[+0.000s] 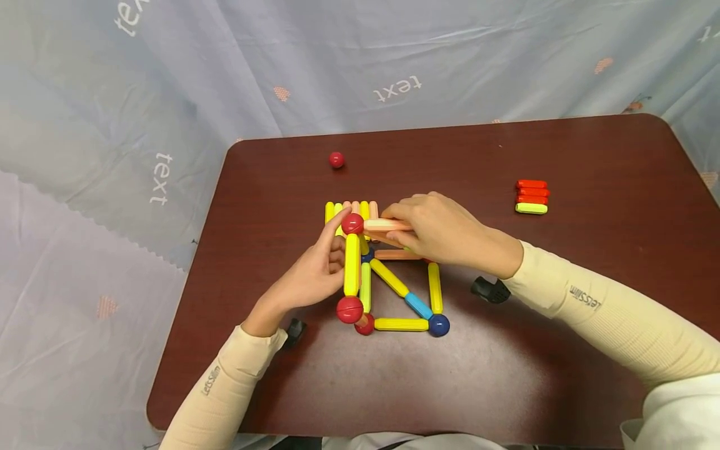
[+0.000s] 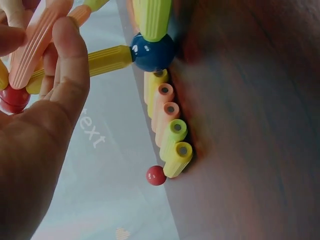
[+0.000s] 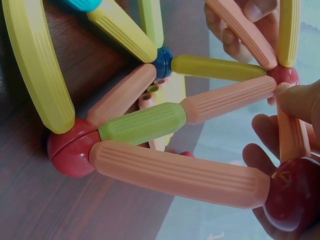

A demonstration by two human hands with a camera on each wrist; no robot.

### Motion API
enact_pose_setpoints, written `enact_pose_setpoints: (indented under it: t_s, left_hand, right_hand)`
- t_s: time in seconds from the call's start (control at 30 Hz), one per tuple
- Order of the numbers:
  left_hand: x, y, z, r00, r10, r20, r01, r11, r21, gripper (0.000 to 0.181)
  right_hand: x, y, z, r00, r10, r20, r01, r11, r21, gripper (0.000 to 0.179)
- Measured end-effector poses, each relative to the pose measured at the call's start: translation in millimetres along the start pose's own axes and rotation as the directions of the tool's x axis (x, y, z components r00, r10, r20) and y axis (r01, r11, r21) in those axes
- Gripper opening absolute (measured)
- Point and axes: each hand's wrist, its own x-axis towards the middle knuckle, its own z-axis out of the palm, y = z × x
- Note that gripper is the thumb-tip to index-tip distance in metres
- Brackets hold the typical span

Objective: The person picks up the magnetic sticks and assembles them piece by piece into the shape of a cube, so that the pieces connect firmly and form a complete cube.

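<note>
A frame of magnetic rods and balls stands at the table's middle. My right hand grips its upper pink rod, thumb on one side and fingers behind, beside a red ball in the right wrist view. My left hand holds the left side, fingers curled near the upright yellow rod and a fingertip near the top red ball. Lower down, yellow rods, one short blue rod and a navy ball form the base. The right wrist view shows a green rod joined to a pink one.
Behind the frame lies a row of yellow, green and pink rods. A loose red ball rests farther back. Several red rods lie at right with a yellow-green rod. A patterned curtain hangs beyond the brown table.
</note>
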Motion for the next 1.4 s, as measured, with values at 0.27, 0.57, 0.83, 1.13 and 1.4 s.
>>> enact_pose_setpoints:
  t_s: [0.27, 0.57, 0.83, 1.13, 1.4]
  left_hand:
    - [0.0, 0.0, 1.1, 0.999, 0.027, -0.047, -0.028, 1.0, -0.013, 0.102]
    - [0.4, -1.0, -2.3, 0.999, 0.016, -0.029, -0.017, 0.999, -0.033, 0.101]
    - [-3.2, -3.3, -28.8, 0.999, -0.017, -0.045, 0.022, 0.993, 0.115, 0.082]
    - [0.2, -9.7, -39.6, 0.984, 0.009, -0.179, 0.042, 0.959, 0.282, 0.055]
    - [15.0, 17.5, -31.8, 0.969, 0.171, -0.176, -0.121, 0.957, 0.264, 0.041]
  right_hand:
    - [1.9, 1, 0, 1.0, -0.015, -0.002, 0.015, 1.0, -0.023, 0.025]
    - [1.7, 1, 0, 1.0, -0.015, 0.001, 0.015, 1.0, -0.021, 0.024]
    - [2.0, 0, -1, 1.0, -0.003, 0.005, 0.003, 1.0, -0.026, 0.024]
    - [2.1, -2, -1, 1.0, -0.004, 0.011, 0.004, 1.0, -0.015, 0.024]
    - [0.1, -1, 0, 1.0, 0.01, 0.013, -0.01, 1.0, -0.01, 0.024]
